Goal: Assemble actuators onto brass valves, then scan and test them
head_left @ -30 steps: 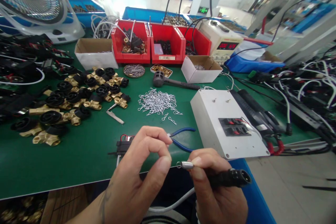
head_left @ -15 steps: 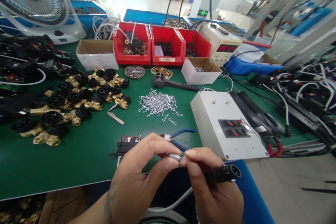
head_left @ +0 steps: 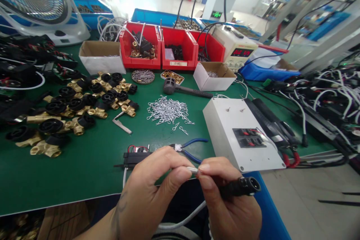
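Note:
My left hand (head_left: 153, 185) is closed, thumb and forefinger pinching a short light-grey cylindrical piece (head_left: 192, 170). Whether it is the end of a cable is hidden by the fingers. At its right tip, the thumb and forefinger of my right hand (head_left: 229, 198) are pressed together. A black round plug connector (head_left: 244, 186) lies across that same hand, held by the curled fingers, its open end facing right. Below, a grey cable (head_left: 185, 219) runs between the two hands. Just beyond my fingers lie blue-handled pliers (head_left: 194, 150) and a black device with red wire (head_left: 136, 157).
Silver clip pins (head_left: 168, 109) lie heaped mid-table, with a mallet (head_left: 185, 89) behind. Brass valves with black caps (head_left: 74, 103) spread out left. A grey switch box (head_left: 225, 131) stands right. Red bins (head_left: 140, 62), a white carton (head_left: 215, 77) and a fan (head_left: 36, 3) are farther back.
The grey piece sticks out a little more between the fingertips, my right fingertips now at its end. The view has shifted slightly; the connector stays in my right hand.

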A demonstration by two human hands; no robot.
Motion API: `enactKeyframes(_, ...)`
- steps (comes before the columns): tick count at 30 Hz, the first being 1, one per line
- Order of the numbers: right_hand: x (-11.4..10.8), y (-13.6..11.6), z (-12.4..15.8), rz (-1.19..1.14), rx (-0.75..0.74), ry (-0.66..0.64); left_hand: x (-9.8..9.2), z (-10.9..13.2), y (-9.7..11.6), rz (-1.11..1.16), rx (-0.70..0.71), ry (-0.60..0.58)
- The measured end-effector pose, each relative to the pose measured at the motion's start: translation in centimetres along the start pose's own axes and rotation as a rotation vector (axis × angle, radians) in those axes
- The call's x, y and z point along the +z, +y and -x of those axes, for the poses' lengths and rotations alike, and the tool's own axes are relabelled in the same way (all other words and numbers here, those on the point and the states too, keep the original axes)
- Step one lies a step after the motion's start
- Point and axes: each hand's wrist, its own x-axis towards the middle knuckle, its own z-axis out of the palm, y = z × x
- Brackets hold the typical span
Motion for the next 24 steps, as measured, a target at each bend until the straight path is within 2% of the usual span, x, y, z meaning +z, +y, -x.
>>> enactKeyframes(5, 0.0, -0.1, -0.1, 0.002, 0.024, -0.033, 0.0, 0.2, -0.1, 0.001, 0.035, -0.016)
enactKeyframes(11, 0.1, -0.4, -0.3, 0.029, 0.075, 0.009, 0.1, 0.5, -0.6, -0.084, 0.041, 0.1)
enactKeyframes(16, 0.3, 0.0, -0.2, 0.056, 0.074, 0.015, 0.5, 0.2, -0.8, -0.076, 0.114, 0.099)
enactKeyframes(20, 0.3, 0.5, 0.3, 0.042, 0.172, 0.113, 0.6, -0.2, -0.8, -0.042, 0.045, 0.124)
enactKeyframes(24, -0.3, 0.7, 0.0, 0.015, 0.142, 0.033, 0.5, -0.6, -0.7, -0.066, 0.02, 0.115)
